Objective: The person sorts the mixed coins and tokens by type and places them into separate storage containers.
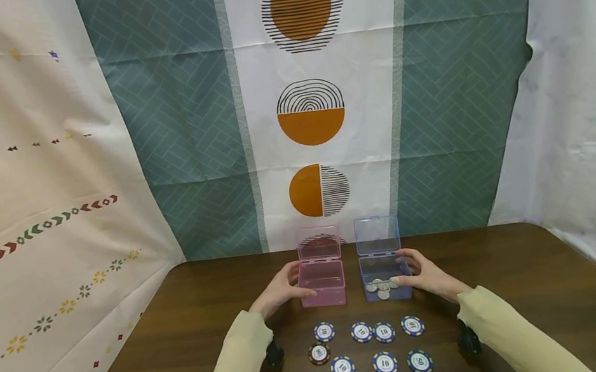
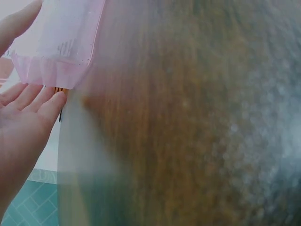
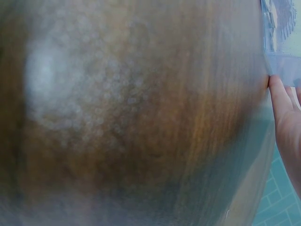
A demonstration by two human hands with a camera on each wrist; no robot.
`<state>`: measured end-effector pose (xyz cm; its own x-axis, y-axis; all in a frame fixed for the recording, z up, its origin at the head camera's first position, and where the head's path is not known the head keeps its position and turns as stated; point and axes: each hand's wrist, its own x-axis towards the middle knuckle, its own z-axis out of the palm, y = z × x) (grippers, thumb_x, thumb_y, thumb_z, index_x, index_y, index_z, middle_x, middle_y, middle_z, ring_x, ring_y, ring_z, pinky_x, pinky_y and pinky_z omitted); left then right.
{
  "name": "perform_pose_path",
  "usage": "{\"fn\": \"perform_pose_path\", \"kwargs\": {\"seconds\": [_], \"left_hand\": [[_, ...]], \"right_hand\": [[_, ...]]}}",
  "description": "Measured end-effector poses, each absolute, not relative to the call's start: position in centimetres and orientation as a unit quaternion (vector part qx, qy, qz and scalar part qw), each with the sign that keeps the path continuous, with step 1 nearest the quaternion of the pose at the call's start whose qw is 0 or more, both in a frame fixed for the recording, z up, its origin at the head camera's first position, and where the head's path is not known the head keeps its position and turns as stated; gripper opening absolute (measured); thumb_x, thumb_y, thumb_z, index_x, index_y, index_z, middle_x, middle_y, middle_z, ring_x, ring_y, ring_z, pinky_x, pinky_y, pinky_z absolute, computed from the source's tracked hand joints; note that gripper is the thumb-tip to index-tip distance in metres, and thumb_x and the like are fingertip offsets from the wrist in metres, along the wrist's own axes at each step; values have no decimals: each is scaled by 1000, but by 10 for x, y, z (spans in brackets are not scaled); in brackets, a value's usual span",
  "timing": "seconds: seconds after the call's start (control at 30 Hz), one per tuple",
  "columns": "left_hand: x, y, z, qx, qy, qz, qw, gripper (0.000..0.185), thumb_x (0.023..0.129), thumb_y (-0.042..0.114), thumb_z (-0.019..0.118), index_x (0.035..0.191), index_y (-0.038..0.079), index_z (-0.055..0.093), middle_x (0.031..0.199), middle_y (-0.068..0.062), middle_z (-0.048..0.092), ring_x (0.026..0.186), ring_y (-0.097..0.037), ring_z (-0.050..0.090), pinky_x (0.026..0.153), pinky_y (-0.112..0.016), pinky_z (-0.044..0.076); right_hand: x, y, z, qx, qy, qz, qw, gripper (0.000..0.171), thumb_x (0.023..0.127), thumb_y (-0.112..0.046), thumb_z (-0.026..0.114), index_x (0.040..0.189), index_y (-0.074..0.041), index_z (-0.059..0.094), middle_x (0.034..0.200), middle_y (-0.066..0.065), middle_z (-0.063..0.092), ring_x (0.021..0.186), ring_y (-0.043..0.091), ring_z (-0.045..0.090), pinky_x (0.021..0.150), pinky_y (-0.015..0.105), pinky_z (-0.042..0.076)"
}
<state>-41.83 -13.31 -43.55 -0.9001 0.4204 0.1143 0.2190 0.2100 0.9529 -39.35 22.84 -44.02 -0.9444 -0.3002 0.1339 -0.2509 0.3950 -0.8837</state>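
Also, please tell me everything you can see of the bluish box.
The bluish box looks like see-through tinted plastic. Its hinged lid stands open at the back. It sits upright on the brown table, right of the pink box, with several silvery round discs inside. The right hand grips its right side.

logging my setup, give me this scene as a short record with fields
left hand: grips the pink box on its left side
right hand: grips the blue box on its right side
pink box: lid open, left of the blue box
blue box: lid open, silvery coins inside
poker chips: eight, flat on the table in front of the boxes
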Motion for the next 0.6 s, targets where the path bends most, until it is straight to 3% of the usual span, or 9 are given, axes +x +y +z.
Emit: {"fn": "perform_pose_path", "kwargs": {"seconds": [0.6], "left_hand": [[-417,-133,-436,214,791,571,53,76,70,17,78,130,-1,36,131,-20,40,120,-35,38,94,-48,32]], "right_hand": [[-391,231,-436,-172,832,-527,37,79,81,-25,68,139,-8,17,142,24,17,128,44,11,96,58,18]]}}
